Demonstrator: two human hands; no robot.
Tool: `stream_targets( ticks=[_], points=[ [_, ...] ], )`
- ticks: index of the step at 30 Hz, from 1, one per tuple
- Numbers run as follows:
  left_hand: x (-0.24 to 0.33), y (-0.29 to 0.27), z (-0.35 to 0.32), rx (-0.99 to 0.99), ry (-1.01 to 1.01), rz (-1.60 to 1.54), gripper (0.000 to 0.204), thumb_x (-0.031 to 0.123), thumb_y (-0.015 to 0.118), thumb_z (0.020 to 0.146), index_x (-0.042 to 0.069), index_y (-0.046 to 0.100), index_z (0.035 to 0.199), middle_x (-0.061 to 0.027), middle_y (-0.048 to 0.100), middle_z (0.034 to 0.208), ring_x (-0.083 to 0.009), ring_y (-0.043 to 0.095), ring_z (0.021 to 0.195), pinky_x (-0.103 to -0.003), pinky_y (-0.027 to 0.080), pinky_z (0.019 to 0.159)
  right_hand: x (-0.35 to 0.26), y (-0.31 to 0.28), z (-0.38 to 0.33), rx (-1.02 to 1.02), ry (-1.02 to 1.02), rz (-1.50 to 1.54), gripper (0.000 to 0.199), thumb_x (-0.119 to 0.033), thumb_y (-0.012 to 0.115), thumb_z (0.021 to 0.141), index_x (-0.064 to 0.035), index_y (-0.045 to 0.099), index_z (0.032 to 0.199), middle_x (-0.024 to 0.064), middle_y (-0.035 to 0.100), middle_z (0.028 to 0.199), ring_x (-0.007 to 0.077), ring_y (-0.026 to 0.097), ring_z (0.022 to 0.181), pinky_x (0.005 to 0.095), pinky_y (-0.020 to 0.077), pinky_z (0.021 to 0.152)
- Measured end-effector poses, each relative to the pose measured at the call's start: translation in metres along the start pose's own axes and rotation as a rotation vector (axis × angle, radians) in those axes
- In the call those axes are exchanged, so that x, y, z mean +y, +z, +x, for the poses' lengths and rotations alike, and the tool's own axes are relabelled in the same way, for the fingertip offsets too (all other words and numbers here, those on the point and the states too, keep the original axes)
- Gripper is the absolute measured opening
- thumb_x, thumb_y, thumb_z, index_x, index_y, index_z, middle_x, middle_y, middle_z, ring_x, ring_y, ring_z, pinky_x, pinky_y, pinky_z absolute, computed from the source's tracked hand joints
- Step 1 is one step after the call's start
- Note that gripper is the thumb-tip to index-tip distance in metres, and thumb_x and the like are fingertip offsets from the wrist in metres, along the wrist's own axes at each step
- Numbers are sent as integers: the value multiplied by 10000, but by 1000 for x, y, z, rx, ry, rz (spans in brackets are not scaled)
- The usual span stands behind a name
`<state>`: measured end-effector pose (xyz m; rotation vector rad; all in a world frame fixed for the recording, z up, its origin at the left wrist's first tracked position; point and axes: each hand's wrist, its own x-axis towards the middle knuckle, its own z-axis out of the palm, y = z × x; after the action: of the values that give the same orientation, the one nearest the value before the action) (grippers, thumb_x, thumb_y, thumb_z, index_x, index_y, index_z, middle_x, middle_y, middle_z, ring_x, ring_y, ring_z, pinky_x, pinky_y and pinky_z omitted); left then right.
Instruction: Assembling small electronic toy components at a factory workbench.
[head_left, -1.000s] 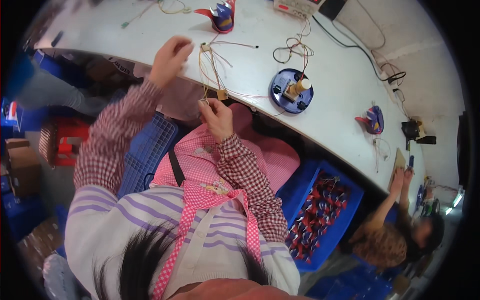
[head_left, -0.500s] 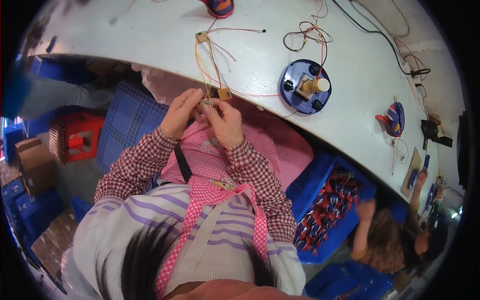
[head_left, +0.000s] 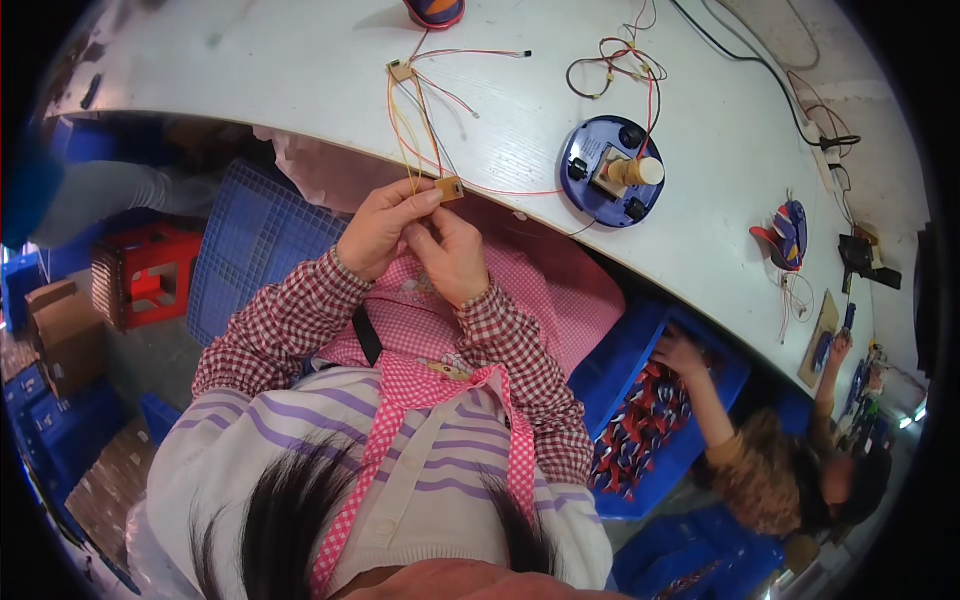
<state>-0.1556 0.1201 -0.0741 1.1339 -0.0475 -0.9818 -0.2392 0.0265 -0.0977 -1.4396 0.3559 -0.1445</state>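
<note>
At the table's near edge, my left hand (head_left: 385, 228) and my right hand (head_left: 455, 258) are brought together, fingers closed in a pinch. What lies between the fingertips is hidden. Yellow wires (head_left: 402, 130) run from a small tan circuit board (head_left: 400, 70) on the table down to my hands. A second small circuit board (head_left: 451, 188) sits right at my left fingertips, on the table's edge; I cannot tell whether they grip it. Red and dark wires link the two boards.
On the white table (head_left: 300, 70) stands a round blue device (head_left: 580, 188) with a cylindrical tan-white part on top. A red-and-blue piece (head_left: 792, 235) lies farther right. A blue bin (head_left: 700, 455) of red-and-blue parts is beside me; a co-worker's hand (head_left: 682, 358) reaches into it.
A small round part with a pale rim showed between my fingers; now my fingers cover that spot. My left hand has shifted right towards the board. The co-worker's hand moved into the bin.
</note>
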Motion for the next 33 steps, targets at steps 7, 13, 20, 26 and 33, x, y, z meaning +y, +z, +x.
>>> stream_targets(
  ticks=[7,13,20,26,33],
  points=[
    [-1,2,2,-13,22,-82,143,91,544,902,18,580,1020,-44,591,878,-72,519,760,-161,425,675,-11,-14,-13,36,-224,-373,146,-51,614,826,27,613,950,94,620,761,153,551,628,228,453,581],
    [5,7,-1,7,28,-74,117,103,567,895,20,588,974,-41,572,790,-73,508,641,-147,409,546,-44,-22,-23,164,-396,-502,162,-24,620,808,-2,619,968,91,607,797,178,563,646,251,459,573],
    [5,12,1,-9,-11,-139,107,94,583,880,15,583,951,-51,568,757,-90,497,587,-161,396,499,-65,-35,-6,328,-574,-739,186,-11,620,788,-38,615,972,83,593,878,212,575,674,286,471,571],
    [18,11,-10,85,35,5,97,89,566,875,14,588,932,-36,568,737,-71,480,578,-151,373,510,-63,-32,8,209,-596,-793,180,-25,612,765,-65,597,939,76,558,832,237,570,632,306,481,561],
    [19,-1,-7,18,65,91,90,93,565,869,33,599,928,-15,580,752,-55,474,588,-143,365,512,-58,-36,14,168,-633,-849,150,-60,616,763,-77,579,907,62,541,823,223,562,611,289,473,536]
  ],
)
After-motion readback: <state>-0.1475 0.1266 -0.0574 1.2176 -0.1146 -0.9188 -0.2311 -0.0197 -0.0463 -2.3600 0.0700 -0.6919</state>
